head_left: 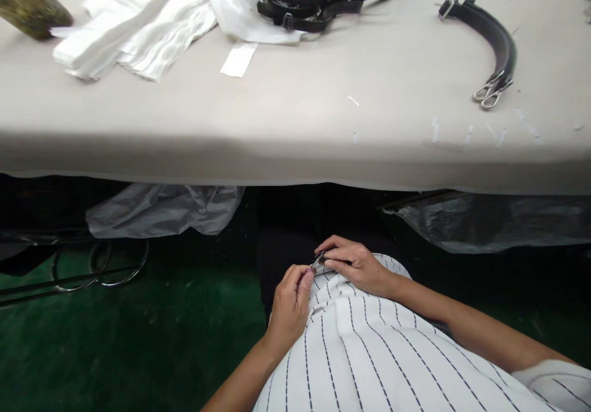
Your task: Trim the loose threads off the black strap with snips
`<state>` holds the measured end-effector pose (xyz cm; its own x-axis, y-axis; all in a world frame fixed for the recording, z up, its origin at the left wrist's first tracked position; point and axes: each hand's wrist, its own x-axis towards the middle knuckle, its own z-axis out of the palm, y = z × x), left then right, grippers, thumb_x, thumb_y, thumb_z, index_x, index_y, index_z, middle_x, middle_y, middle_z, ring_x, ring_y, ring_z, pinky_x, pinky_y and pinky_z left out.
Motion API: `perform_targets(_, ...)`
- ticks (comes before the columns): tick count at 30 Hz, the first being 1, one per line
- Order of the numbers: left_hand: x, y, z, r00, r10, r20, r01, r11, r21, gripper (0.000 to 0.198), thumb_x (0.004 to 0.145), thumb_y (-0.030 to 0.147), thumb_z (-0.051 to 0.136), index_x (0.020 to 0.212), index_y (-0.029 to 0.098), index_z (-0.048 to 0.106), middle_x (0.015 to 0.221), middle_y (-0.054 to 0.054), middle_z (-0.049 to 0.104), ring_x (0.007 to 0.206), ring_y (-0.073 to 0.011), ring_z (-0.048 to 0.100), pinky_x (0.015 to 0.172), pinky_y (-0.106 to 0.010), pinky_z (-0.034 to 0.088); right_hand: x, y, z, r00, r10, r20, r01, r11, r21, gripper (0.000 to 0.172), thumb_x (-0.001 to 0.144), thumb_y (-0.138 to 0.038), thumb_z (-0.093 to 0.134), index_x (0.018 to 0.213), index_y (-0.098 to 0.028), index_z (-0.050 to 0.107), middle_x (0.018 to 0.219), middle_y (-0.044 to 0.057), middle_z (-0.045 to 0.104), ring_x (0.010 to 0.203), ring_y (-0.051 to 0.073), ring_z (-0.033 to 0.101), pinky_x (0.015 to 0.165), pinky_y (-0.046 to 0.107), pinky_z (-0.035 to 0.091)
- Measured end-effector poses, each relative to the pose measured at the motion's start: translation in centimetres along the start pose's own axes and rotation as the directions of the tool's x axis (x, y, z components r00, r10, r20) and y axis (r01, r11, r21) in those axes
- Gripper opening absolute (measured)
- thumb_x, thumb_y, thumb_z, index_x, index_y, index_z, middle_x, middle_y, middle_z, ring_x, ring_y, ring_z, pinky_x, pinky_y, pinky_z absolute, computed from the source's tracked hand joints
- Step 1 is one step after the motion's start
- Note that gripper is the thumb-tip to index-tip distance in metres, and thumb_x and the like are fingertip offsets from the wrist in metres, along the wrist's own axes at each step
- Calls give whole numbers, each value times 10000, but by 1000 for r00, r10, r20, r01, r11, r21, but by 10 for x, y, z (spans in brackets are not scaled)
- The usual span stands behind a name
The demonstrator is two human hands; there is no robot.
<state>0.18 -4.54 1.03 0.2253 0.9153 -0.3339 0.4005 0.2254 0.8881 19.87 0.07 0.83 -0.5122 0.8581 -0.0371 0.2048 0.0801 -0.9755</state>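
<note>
From where I stand, the person in the white shirt (364,350) with dark dashed stripes has both hands low over the lap, below the table edge. A small metal piece (316,260) sits between them: the left hand (292,298) pinches its lower end between thumb and forefinger, and the right hand (357,267) has its fingertips closed narrowly on the upper end. On the pale-covered table (295,110) I see a curved black strap (496,36) with a buckle and two metal clips, a heap of black straps (314,8) on white sheeting, and white strips (133,30) beside it. A container (32,8) at the far left bears coloured print, cut off and unreadable; under the table, a plastic bag (161,212) carries faint lettering too small to read
</note>
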Motion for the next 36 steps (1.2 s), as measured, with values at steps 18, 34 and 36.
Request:
perform_targets(18,6,10,-4,972,-183,151,222,924,-311,294,907,422,483,963,163,611,724,4,495,640,-116,462,576,-226,360,2,5,-4,998,-32,46,23,981,195,225,936,-268,536,1034,-166,712,1117,100,607,1018,200,594,902,342,490)
perform_targets(34,12,14,-6,992,19,-128,-22,1000,-21,257,857,343,593,1082,220,616,761,11,441,676,-127,445,622,-236,380,1,5,-1,999,-1,32,-3,991,134,173,917,-220,563,999,-178,710,1222,85,541,1122,210,535,984,353,429)
perform_targets(36,18,15,-3,996,42,-83,-40,999,34,236,869,324,571,1072,217,627,762,4,473,683,-133,470,622,-242,384,1,5,-1,1000,-8,24,7,998,66,170,918,-225,561,983,-175,710,1176,86,546,1080,202,549,953,339,443)
